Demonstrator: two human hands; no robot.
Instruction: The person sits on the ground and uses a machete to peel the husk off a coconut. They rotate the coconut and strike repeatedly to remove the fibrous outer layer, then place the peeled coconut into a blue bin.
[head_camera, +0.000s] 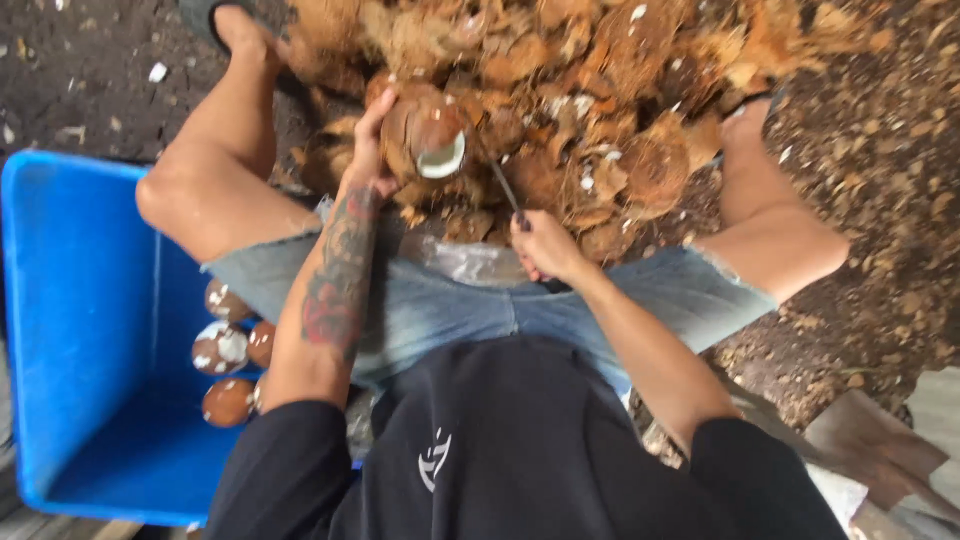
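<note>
Dark earth floor heaped with brown husk scraps (600, 110) at upper centre — left hand (368, 150) cups a brown, part-shaved coconut (425, 135) steady, right hand (545, 245) fist-closed around a thin dark blade (503, 188) angled toward it.

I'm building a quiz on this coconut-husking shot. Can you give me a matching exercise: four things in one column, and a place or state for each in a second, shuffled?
Things:
1. left hand
2. right hand
3. blue tub
4. husk pile

Places or states:
A. heaped on the ground between the feet
B. grips a thin blade
C. steadies a partly husked coconut with white flesh showing
D. holds several peeled coconuts

Pairs: 1-C, 2-B, 3-D, 4-A
</note>
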